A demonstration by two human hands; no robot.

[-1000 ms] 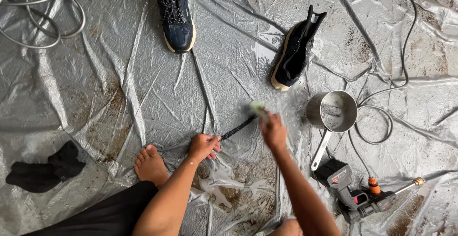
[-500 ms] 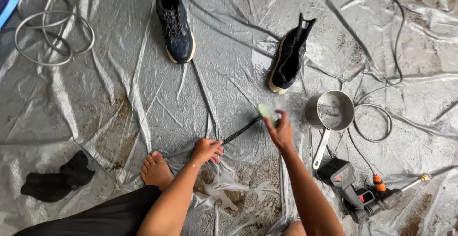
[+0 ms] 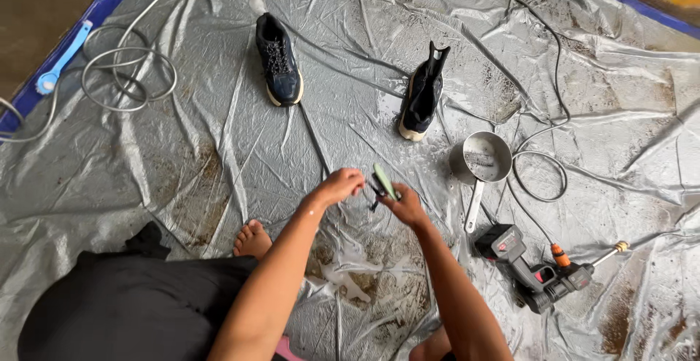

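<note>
My right hand (image 3: 403, 203) grips a small brush with a pale green head (image 3: 383, 181), held up over the grey plastic sheet (image 3: 219, 157). My left hand (image 3: 341, 184) is close beside it, fingers pinched at the brush's dark handle end. Both hands are raised above the wet, dirty sheet in the middle of the view. Two dark sneakers lie beyond: one upright (image 3: 278, 59) at the back centre, the other on its side (image 3: 423, 95) to its right.
A metal saucepan (image 3: 481, 161) with a long handle sits right of my hands. A cordless spray gun (image 3: 536, 272) lies at the lower right. A coiled grey hose (image 3: 124, 76) lies back left. A black cable (image 3: 543, 179) loops near the pan. My bare foot (image 3: 252, 238) rests on the sheet.
The brush has been lifted off the sheet. Both hands have come together, the left hand rising to the brush. The view has shifted back, showing more of the sheet's far edge.
</note>
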